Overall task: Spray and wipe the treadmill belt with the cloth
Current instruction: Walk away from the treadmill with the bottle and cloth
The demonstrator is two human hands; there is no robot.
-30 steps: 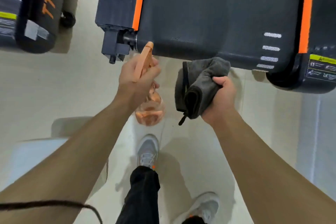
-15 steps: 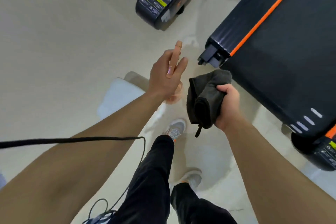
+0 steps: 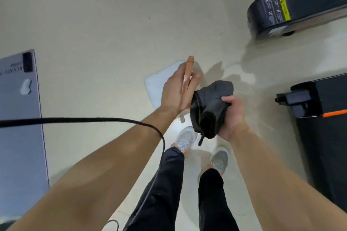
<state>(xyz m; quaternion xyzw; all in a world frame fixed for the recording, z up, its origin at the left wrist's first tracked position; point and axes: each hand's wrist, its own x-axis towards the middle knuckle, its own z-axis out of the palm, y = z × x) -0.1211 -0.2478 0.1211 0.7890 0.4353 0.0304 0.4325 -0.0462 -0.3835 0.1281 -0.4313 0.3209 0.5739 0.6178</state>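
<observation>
Left hand (image 3: 176, 92) holds spray bottle (image 3: 188, 73) by its head, centre frame; right hand (image 3: 233, 116) clenches bunched grey cloth (image 3: 212, 103) just beside. Treadmill (image 3: 326, 137) at right edge, untouched.

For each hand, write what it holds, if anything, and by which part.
The left hand grips the orange spray bottle by its neck, under the spray head; the right hand clutches the dark cloth by one side.

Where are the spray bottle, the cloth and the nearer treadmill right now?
spray bottle (image 3: 188, 73): head view, on its orange sprayer head.
cloth (image 3: 212, 103): head view, on the bunched dark grey fold.
nearer treadmill (image 3: 326, 148): head view, on its dark deck at the right edge.
</observation>
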